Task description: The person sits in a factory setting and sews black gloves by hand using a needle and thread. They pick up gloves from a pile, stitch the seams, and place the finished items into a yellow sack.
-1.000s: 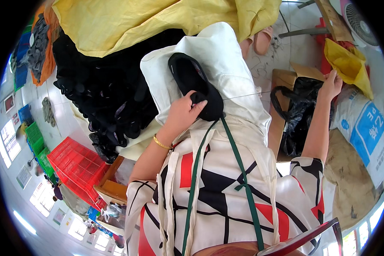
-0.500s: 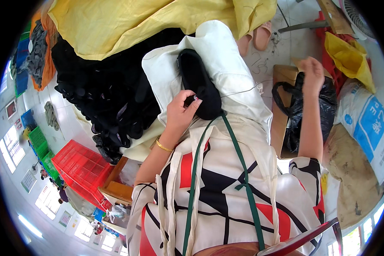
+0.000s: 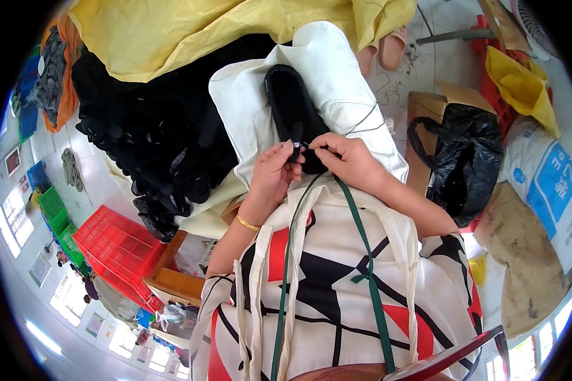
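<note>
A black cloth shoe (image 3: 290, 105) lies sole-down on a white cushion (image 3: 337, 82) across my lap, its heel end towards me. My left hand (image 3: 274, 166) grips the shoe's near left edge, thumb and fingers pinching a black flap with a small pale patch. Close beside it, my right hand (image 3: 346, 159) is closed in a pinch over the shoe's opening. Its fingertips hold a thin, needle-like thing, too small to make out fully. A loose dark thread (image 3: 365, 119) curves over the cushion above my right hand.
To the left is a heap of black shoe pieces (image 3: 152, 133), below a yellow sheet (image 3: 171, 38). A red crate (image 3: 117, 247) stands lower left. On the right are a cardboard box (image 3: 422, 108), a black plastic bag (image 3: 470, 159) and sacks (image 3: 521, 260). Pink slippers (image 3: 393, 49) lie beyond the cushion.
My right hand has come down from far out on the right to the shoe, beside my left hand. The thread, stretched out to the right before, now lies slack in a curve.
</note>
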Motion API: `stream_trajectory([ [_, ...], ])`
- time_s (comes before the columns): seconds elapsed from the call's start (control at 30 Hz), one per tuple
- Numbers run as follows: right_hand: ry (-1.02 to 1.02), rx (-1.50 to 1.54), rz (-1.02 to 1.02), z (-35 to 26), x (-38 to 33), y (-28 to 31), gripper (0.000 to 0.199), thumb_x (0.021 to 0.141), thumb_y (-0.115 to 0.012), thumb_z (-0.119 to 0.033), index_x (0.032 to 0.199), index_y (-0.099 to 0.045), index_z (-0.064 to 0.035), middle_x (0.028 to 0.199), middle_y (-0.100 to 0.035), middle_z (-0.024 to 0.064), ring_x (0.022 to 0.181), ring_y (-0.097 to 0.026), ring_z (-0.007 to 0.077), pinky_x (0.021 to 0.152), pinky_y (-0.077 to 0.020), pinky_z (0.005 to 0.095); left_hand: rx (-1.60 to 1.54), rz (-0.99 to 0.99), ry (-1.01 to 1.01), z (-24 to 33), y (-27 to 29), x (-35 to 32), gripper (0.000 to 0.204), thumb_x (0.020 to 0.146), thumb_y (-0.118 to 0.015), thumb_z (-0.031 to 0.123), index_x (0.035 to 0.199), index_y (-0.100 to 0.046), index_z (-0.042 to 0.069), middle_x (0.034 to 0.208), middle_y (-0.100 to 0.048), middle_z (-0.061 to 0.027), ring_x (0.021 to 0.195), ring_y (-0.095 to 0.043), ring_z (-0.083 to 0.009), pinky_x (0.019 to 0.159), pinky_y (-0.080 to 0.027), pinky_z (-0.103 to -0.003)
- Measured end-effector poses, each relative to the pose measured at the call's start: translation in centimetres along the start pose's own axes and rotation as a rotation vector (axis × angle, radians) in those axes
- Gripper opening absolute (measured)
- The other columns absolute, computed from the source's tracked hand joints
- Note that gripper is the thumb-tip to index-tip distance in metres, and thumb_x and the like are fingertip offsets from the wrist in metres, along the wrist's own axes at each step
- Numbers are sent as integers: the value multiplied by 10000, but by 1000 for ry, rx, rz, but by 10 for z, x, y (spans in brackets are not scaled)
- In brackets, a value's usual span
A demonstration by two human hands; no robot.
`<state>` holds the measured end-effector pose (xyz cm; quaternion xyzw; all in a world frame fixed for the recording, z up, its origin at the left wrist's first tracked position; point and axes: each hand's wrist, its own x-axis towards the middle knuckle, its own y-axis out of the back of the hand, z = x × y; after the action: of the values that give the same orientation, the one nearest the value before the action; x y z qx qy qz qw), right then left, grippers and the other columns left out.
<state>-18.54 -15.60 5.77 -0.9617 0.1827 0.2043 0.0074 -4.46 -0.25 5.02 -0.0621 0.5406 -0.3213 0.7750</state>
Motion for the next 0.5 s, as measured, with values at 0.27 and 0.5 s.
stream_trajectory([
  [0.27, 37, -97, -2, -4, 3, -6, 137, 918, -604, -117, 1030, -659, -60, 792, -670, 142, 642, -644, 239, 620, -515, 318, -36, -30, 13, -1, 5, 1, 247, 996, -585, 268, 990, -647, 29, 797, -677, -56, 579, -610, -99, 503, -521, -236],
  [0.5, 19, -102, -3, -3, 5, -7, 129, 915, -609, -119, 1018, -657, -59, 775, -666, 141, 626, -640, 238, 608, -512, 317, -45, -39, 21, -1, 7, 2, 236, 992, -591, 261, 982, -644, 31, 798, -676, -58, 581, -610, -100, 504, -524, -236],
])
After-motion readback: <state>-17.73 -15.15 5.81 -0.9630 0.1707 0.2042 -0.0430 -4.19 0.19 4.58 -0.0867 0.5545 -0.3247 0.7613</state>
